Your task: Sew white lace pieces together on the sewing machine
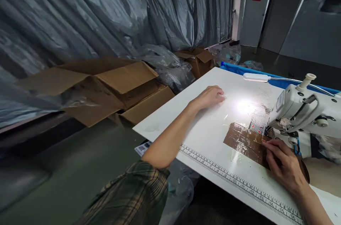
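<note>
A white sewing machine [306, 108] stands at the right of a white table [165, 125]. Brown tape-like sheeting [242, 141] with a glossy surface lies flat in front of the needle area. My right hand [286, 164] rests at its right end, the fingers bent and the fingertips near a small red spot; whether they pinch anything is unclear. Over the table's far left part, my left hand [211, 97] has its fingers curled together, with a tiny pale bit at the fingertips that is too small to name. A bright lamp spot falls between the hands.
A printed ruler [234, 180] runs along the table's near edge. Open cardboard boxes [128, 76] and clear plastic bags [170, 65] lie beyond the left edge. A white-tipped metal arm [257, 77] reaches over the table's back. Grey sheeting [119, 12] hangs behind.
</note>
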A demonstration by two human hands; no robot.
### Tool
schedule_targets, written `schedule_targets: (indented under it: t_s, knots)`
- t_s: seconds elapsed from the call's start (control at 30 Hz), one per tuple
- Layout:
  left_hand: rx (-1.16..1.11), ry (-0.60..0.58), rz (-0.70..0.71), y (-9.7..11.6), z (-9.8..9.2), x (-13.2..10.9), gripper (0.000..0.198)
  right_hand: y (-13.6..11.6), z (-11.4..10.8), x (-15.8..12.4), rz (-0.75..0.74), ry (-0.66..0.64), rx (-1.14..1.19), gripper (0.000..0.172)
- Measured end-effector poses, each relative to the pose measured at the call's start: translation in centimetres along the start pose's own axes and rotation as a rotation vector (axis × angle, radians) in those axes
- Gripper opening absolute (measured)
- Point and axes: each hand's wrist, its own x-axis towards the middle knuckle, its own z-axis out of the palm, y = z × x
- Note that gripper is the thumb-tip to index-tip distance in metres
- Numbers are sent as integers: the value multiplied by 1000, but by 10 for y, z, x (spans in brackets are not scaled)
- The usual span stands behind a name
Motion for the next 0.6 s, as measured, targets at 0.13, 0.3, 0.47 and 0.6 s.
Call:
schedule_targets:
  t_s: [0.13, 0.3, 0.47, 0.6]
  knots:
    - [-512, -213, 464, 43, 8, -35, 20, -24, 2, 9, -18, 5, 15, 66]
    - [-680, -477, 754, 86, 1, -89, 14, -50, -15, 13, 144, -285, 315, 52]
    - [-659, -435, 532, 90, -6, -102, 18, -62, -37, 9, 596, -710, 865, 25]
    - [-531, -406, 385, 81, 15, -89, 25, -38, -40, 7, 857, -623, 973, 38]
